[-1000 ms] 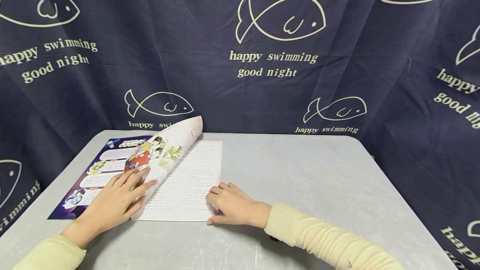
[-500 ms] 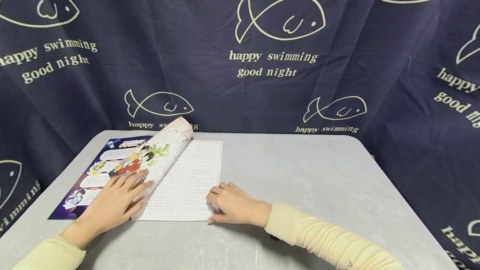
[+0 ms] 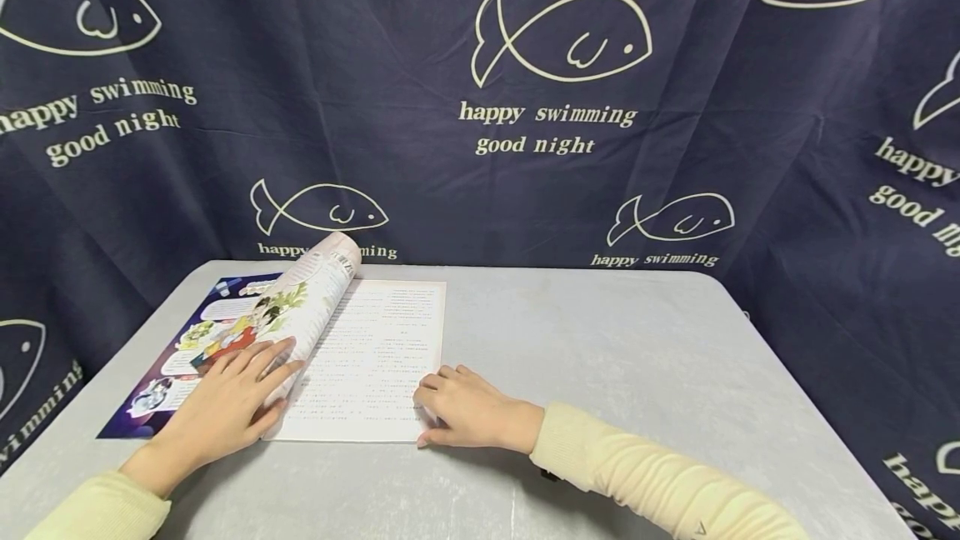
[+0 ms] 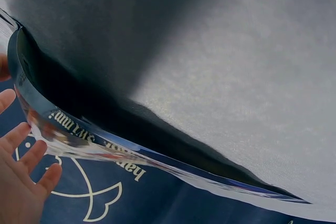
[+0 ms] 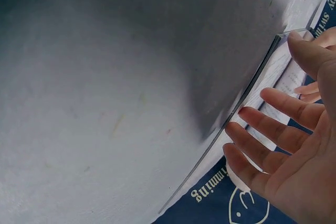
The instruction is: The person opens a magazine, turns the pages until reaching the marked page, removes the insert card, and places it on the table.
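An open magazine (image 3: 375, 365) lies on the table, its right page white with lines of text. A lifted page (image 3: 303, 307) with a colourful cartoon picture curls over toward the dark purple left page (image 3: 172, 365). My left hand (image 3: 228, 402) rests with spread fingers on the lower part of the lifted page. At the lower right corner of the white page, my right hand (image 3: 468, 411) rests with relaxed fingers along the edge. In the right wrist view, its thumb (image 5: 304, 48) touches the magazine's near edge. The left wrist view shows the magazine's bent dark edge (image 4: 73, 121) beside the fingers.
The grey table (image 3: 600, 357) extends to the right and in front of the magazine. Behind it hangs a navy curtain (image 3: 420, 132) with white fish drawings and lettering. A small dark object (image 3: 549, 476) shows under the right sleeve.
The lifted page has swung left and rolled over further, baring more of the white text page. Both hands have stayed nearly in place.
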Available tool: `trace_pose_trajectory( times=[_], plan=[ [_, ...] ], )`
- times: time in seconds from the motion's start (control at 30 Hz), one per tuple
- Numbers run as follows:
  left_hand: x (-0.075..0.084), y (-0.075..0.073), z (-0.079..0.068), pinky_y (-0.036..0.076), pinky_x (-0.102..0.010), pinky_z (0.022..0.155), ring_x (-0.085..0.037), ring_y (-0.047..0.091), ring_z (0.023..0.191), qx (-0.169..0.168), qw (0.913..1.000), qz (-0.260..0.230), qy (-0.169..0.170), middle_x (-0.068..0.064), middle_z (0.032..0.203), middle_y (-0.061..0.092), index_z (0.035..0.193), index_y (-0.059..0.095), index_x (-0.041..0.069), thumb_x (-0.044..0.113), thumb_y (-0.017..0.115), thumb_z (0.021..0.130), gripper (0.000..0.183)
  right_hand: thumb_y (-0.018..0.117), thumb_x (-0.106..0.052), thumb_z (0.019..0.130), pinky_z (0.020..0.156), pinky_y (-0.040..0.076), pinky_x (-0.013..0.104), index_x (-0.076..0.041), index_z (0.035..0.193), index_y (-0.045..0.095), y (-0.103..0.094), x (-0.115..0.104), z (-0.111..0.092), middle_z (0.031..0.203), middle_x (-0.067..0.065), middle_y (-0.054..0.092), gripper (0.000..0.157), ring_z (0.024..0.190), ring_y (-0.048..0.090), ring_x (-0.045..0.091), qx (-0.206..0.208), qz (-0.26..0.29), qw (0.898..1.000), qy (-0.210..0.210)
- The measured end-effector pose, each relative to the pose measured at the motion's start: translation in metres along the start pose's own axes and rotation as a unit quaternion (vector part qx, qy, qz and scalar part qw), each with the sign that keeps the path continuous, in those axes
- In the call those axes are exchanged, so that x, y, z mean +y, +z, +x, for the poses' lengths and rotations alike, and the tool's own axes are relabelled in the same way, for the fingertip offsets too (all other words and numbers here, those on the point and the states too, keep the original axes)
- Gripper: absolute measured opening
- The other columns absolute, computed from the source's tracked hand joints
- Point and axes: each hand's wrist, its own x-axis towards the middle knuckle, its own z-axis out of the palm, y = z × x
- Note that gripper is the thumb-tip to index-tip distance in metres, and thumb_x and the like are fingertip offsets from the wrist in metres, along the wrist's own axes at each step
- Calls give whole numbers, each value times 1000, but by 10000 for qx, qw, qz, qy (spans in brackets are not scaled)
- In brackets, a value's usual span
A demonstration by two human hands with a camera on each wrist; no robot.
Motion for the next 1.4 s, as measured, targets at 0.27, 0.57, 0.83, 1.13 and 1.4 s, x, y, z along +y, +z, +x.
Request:
trace_pose_trajectory(
  times=[0.27, 0.57, 0.83, 1.13, 1.4],
  plan=[
    [0, 0, -1, 34, -48, 88, -35, 47, 111, 68, 9999, 15, 113, -13, 127, 52, 114, 61, 12, 29, 51, 76, 43, 60, -56, 77, 85, 47, 35, -19, 109, 59, 0, 0, 0, 110, -5, 60, 48, 96, 54, 12, -66, -29, 10000, 47],
    [0, -1, -4, 37, -50, 85, -32, 52, 103, -178, 9997, 155, 9, -11, 120, 56, 106, 63, 14, 25, 62, 68, 41, 60, -56, 77, 84, 47, 34, -20, 106, 60, 0, 1, 1, 106, -7, 61, 46, 91, 54, 9, -66, 14, 10000, 55],
    [0, -1, -5, 40, -49, 83, -28, 57, 98, -319, 9992, 226, 26, -8, 111, 60, 102, 64, 14, 26, 65, 68, 36, 60, -52, 79, 91, 46, 44, -19, 107, 61, -3, 1, 1, 113, -5, 62, 44, 97, 56, 12, -144, 125, 9998, 86],
    [2, -1, -3, 41, -46, 83, -24, 59, 98, -435, 9990, 126, 0, -4, 107, 63, 100, 64, 15, 27, 67, 71, 32, 62, -37, 83, 85, 48, 38, -22, 94, 63, -4, 1, 0, 98, -9, 64, 18, 90, 57, 8, 87, 117, 9999, -66],
    [4, 0, -1, 41, -47, 84, -22, 60, 99, -465, 9989, 62, -35, -2, 105, 64, 99, 65, 17, 35, 67, 73, 32, 66, -28, 79, 68, 39, 19, -23, 84, 61, -3, 2, 1, 91, -12, 63, 9, 81, 53, 4, 346, 81, 9992, -200]
  ],
)
